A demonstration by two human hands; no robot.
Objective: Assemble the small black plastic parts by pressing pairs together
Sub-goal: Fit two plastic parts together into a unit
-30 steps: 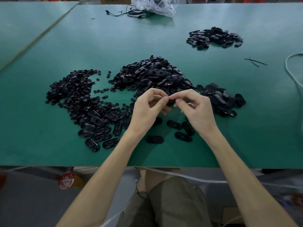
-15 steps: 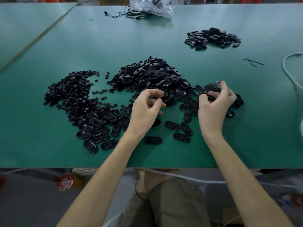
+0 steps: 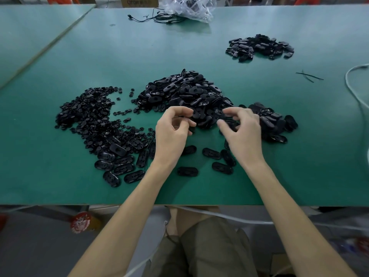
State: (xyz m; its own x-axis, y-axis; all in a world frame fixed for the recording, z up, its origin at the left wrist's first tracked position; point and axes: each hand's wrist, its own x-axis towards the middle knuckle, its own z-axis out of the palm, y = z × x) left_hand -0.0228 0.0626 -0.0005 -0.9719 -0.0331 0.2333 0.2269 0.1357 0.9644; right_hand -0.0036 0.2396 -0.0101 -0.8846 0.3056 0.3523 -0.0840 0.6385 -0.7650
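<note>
- While both hands hovered at the near edge of the central heap of oval shells, the stock lay sorted by kind on the green tabletop, presumably so that each hand could draw its own half of a pair.
- Left hand: the fingers were curled in toward the thumb, with a dark sliver showing between them. Whether a part was pinched there could not be told. The hand sat on the side of the heap of small round parts, the likely source of the inserts.
- Right hand: thumb and forefinger were parted and arched over the shells, with nothing visible in the grasp. The pose suggested a reach for the next shell.
- Pile of ovals, just beside the right hand: these were probably finished pairs, kept where that hand could drop them with little travel. A far pile lay well apart, toward the back right.
- Loose oval shells between the wrists and a near-left cluster lay flat, seemingly staged for pressing.
- Plastic bag and black cable at the far edge, and white cord at the right, lay outside the working zone.
</note>
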